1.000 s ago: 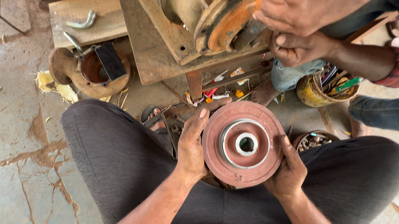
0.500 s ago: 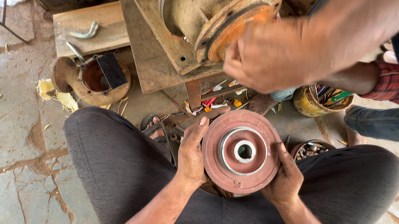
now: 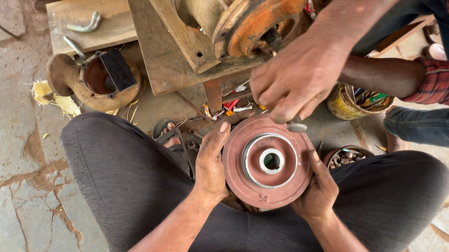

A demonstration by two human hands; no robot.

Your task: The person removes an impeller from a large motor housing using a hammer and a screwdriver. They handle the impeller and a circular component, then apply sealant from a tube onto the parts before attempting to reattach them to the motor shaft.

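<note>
A round reddish-brown metal disc with a raised grey hub and a centre hole rests between my knees. My left hand grips its left rim and my right hand grips its right rim. Just above the disc, another person's hand reaches down and pinches a small grey metal piece over the disc's upper edge. Beyond it stands a rusty pump body with an orange flange, mounted on a wooden base.
A rusty pump casing lies on the stone floor at the left, next to a plank with a bent bolt. A yellow tin of tools and a bowl of small parts sit at the right. Loose tools lie under the pump base.
The other person's hand has come down from the pump flange to just above the disc. My hands and the disc have stayed in place.
</note>
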